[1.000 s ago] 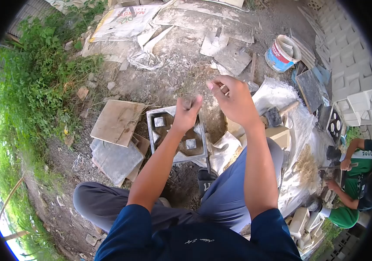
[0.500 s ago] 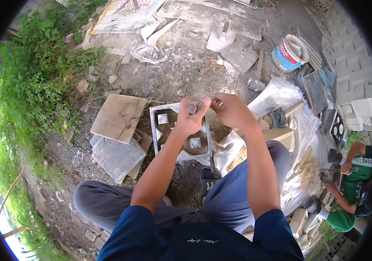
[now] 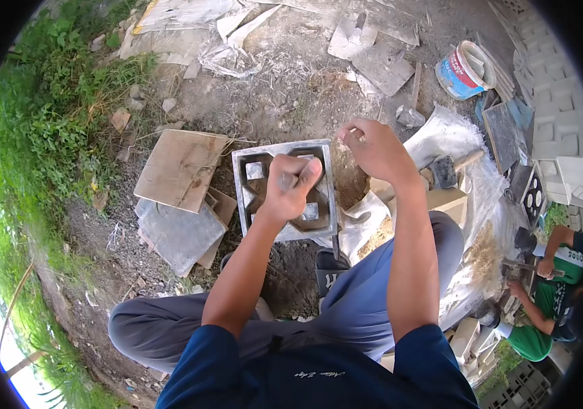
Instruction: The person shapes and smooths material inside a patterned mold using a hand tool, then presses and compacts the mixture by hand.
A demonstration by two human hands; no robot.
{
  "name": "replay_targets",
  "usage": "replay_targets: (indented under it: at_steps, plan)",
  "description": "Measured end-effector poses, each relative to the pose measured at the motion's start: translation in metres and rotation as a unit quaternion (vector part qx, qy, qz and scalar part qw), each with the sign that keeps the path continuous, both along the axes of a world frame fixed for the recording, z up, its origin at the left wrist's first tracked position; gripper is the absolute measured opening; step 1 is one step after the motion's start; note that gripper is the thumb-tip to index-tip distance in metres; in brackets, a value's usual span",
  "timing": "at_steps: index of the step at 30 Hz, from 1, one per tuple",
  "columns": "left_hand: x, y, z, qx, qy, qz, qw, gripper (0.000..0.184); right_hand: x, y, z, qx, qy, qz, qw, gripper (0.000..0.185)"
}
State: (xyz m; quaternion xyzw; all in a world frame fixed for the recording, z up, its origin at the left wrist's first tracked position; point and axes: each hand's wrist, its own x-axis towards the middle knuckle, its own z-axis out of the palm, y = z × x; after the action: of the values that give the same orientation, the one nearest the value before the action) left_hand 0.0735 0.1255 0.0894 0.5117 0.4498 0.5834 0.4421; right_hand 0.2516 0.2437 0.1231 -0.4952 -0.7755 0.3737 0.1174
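One square mold [image 3: 284, 236] on the ground between the knees, left hand [image 3: 290, 189] above it, closed round a short grey tool [image 3: 286, 181], right hand [image 3: 378, 151] raised, fingers loosely curled.

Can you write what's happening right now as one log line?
left hand: gripping grey object above square frame | right hand: raised, fingers curled | boards: stacked left

Square grey frame [image 3: 239, 191], open-topped, is laid flat on the ground [image 3: 281, 123]; pale blocks [image 3: 255, 170] are seen inside at 10 and 4 o'clock (centre partly hidden). Grey rod-like piece [image 3: 285, 180], rounded end exposed, is gripped in left hand [image 3: 289, 198] above it.
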Motion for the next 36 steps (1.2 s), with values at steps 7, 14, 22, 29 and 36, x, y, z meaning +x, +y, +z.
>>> replay_targets:
  at_steps: [7,14,22,29,36]
  plan:
    - [-0.012,-0.003,-0.020,-0.027,-0.141,0.044,0.989,0.057,-0.006,0.003,0.016,-0.004,-0.005,-0.026,1.000,0.036]
    - [-0.007,-0.004,-0.030,0.026,-0.009,0.084,0.996,0.060,-0.007,0.005,0.014,-0.022,0.018,-0.033,0.999,0.036]
    - [0.006,-0.005,-0.009,0.017,0.062,0.043,0.997,0.053,-0.010,0.000,0.014,-0.030,0.036,-0.020,0.999,0.032]
    - [0.007,0.001,-0.011,0.068,0.102,-0.011,0.992,0.050,-0.007,0.005,0.013,-0.017,0.061,-0.014,0.998,0.034]
    - [0.005,-0.005,-0.019,0.047,0.038,0.023,0.998,0.053,-0.010,0.002,0.019,-0.042,0.039,-0.028,0.998,0.034]
